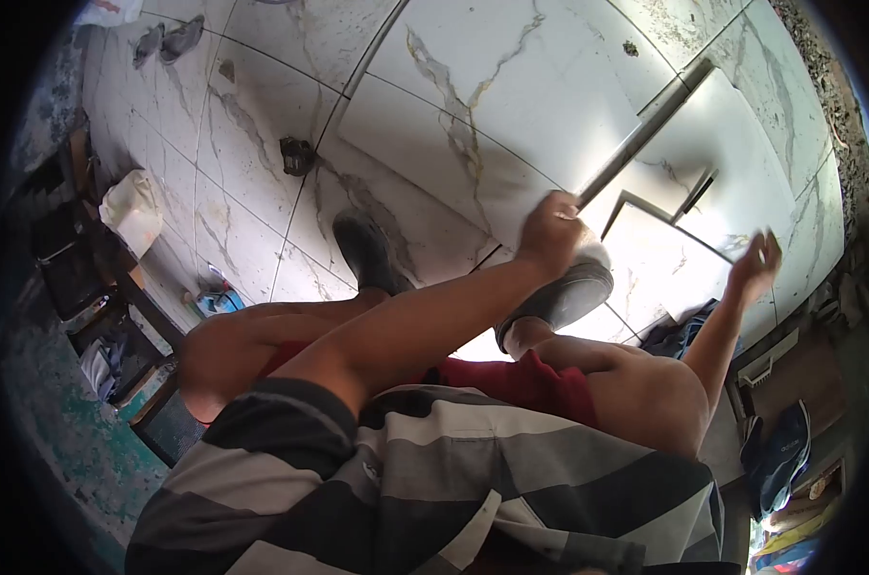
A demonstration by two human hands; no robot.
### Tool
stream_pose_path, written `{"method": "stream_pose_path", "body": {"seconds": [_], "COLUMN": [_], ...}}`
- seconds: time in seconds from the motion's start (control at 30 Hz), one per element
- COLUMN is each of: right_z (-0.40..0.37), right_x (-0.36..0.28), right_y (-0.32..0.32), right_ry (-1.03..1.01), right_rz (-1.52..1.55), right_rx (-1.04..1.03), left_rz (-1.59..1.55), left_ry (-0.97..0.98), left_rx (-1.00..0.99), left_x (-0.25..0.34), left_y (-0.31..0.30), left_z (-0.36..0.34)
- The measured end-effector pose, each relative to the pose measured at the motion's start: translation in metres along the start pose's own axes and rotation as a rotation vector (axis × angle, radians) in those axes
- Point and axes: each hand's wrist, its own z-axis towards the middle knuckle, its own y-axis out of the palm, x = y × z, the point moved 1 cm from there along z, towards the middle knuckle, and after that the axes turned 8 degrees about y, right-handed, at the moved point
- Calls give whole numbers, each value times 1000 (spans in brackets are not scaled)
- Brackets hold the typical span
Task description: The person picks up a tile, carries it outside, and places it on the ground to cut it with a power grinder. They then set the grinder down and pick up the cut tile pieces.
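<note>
My left hand (552,235) is closed in a fist above the toe of a dark rubber clog (567,295). Whatever lies inside its fingers is hidden. Just beyond it, a dark straight gap (636,142) runs between white marbled tiles. Over on the right, my right hand (757,268) is raised near a marbled tile piece (731,144), its fingers loosely bent and apart, with nothing visible in them. Between the hands, a slim black object or slot (696,195) sits by an angular cut in the tiles.
Another clog (365,251) is on my other foot. A dark lump (297,155) and grey sandals (169,40) lie on the tiled floor. Dark wooden furniture (118,326) stands at left with a white bag (132,213). Blue slippers (779,458) are at right.
</note>
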Motion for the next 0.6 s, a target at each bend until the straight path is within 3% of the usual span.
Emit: {"method": "stream_pose_path", "body": {"seconds": [0.07,0.1,0.17,0.2,0.27,0.37,0.4,0.47,0.6], "right_z": [-2,1,-4,-7,-8,-16,-24,-36,-58], "right_x": [-93,-129,-196,-225,-268,-313,-321,-328,-340], "right_y": [10,28,71,97,147,194,201,207,207], "right_ry": [-216,-276,-618,-697,-868,-870,-902,-749,-682], "right_rz": [190,179,106,-76,-154,-180,-179,-207,-351], "right_rx": [-340,-490,-655,-616,-551,-407,-412,-442,-516], "left_rz": [62,36,-51,-66,-100,-335,-360,-480,-483], "left_ry": [-155,-232,-417,-408,-670,-701,-703,-697,-686], "left_rx": [399,465,652,659,710,749,770,733,778], "left_x": [-24,-47,-71,-60,-27,-11,-18,-39,-31], "left_y": [-29,-48,-80,-84,-95,-91,-91,-87,-87], "left_z": [-6,-3,-2,3,5,18,24,35,40]}}
